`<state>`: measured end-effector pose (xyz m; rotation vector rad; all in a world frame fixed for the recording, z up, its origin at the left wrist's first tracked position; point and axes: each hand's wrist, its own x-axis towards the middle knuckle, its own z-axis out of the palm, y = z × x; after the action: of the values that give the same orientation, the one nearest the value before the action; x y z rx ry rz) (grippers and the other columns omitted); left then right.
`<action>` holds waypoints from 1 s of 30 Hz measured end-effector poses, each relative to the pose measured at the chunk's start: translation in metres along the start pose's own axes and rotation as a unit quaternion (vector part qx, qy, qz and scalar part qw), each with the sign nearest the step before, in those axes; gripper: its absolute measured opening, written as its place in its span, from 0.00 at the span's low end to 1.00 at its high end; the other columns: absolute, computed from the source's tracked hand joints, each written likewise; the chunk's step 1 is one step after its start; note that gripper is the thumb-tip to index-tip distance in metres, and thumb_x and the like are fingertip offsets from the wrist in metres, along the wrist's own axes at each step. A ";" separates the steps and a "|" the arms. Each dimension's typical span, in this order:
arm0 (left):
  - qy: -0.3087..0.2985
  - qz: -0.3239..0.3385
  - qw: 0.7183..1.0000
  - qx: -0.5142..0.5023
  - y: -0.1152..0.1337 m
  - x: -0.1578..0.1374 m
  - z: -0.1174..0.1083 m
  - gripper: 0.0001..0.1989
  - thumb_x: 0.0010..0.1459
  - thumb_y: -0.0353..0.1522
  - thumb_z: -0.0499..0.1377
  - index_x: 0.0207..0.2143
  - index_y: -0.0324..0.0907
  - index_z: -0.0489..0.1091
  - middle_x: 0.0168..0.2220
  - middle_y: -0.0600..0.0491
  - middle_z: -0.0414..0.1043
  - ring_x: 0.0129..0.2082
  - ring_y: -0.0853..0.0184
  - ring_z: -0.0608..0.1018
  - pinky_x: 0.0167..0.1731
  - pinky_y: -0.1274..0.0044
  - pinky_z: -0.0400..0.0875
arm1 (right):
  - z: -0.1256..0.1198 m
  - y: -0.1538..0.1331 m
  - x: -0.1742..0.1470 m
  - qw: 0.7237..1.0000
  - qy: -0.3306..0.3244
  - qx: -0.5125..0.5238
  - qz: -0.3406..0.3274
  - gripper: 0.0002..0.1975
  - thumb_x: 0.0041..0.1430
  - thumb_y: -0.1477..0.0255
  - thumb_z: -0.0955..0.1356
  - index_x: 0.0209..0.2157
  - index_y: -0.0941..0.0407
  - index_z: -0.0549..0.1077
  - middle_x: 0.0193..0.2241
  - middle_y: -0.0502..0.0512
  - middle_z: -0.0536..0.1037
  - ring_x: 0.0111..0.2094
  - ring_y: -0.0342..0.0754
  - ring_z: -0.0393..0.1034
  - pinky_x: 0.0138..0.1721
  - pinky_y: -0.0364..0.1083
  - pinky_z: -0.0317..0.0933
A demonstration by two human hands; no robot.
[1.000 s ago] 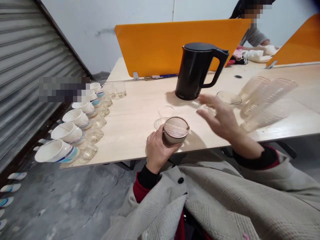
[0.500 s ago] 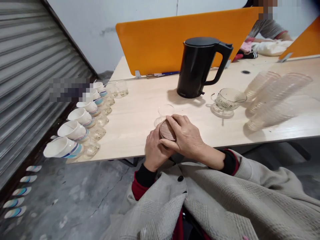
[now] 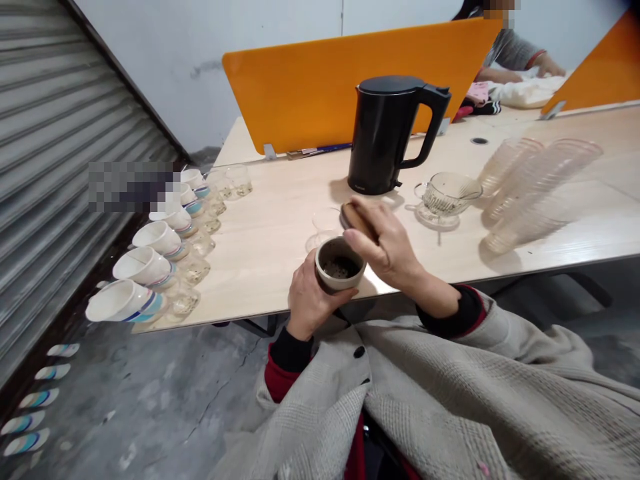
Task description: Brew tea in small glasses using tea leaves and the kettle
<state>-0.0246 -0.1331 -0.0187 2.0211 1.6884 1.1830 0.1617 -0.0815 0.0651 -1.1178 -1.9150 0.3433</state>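
My left hand (image 3: 313, 293) is wrapped round a small pale jar (image 3: 359, 275) near the table's front edge. The jar's mouth faces up, and dark loose bits, like tea leaves, lie inside. In my right hand (image 3: 390, 243) is a round wooden lid (image 3: 356, 221), tilted and lifted off, just above and to the right of the jar's rim. Behind the jar stands a clear plastic cup (image 3: 325, 219), partly hidden by my hands. A black electric kettle (image 3: 383, 137) stands farther back.
A glass cup on a saucer (image 3: 450, 197) and stacked clear cups (image 3: 540, 193) stand right. Paper cups (image 3: 145, 267) and clear cups with bits in them (image 3: 185, 300) line the left edge. An orange divider (image 3: 300, 100) stands behind; beyond it, a person handles a white bag (image 3: 530, 93).
My right hand has lifted the wooden lid off the jar, up and to the right, so the dark contents now show. My left hand keeps holding the jar.
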 end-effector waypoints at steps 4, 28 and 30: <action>-0.005 0.000 1.000 -0.025 0.001 0.000 -0.004 0.52 0.44 0.49 0.78 0.66 0.45 0.59 0.61 0.41 0.76 0.58 0.47 0.80 0.56 0.57 0.77 | -0.020 0.046 -0.004 0.993 0.047 -0.108 0.015 0.34 0.67 0.50 0.66 0.68 0.51 0.67 0.59 0.65 0.72 0.61 0.65 0.66 0.63 0.66 0.63; 0.011 0.004 0.999 -0.044 -0.007 -0.002 -0.001 0.54 0.42 0.52 0.78 0.66 0.47 0.61 0.60 0.41 0.76 0.58 0.45 0.81 0.56 0.53 0.77 | -0.099 0.140 -0.018 0.940 0.256 -0.123 0.190 0.26 0.58 0.73 0.78 0.56 0.62 0.73 0.26 0.47 0.75 0.28 0.46 0.70 0.42 0.48 0.63; 0.013 0.009 0.999 -0.042 -0.008 -0.002 -0.001 0.54 0.42 0.53 0.78 0.67 0.47 0.61 0.60 0.41 0.76 0.58 0.45 0.80 0.56 0.54 0.77 | -0.097 0.145 -0.009 0.943 0.239 -0.127 0.192 0.18 0.58 0.76 0.77 0.51 0.60 0.77 0.25 0.46 0.74 0.27 0.44 0.69 0.41 0.47 0.63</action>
<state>-0.0308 -0.1329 -0.0246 1.9820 1.6071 1.2708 0.3234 -0.0253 0.0295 -1.5876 -1.3310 0.0204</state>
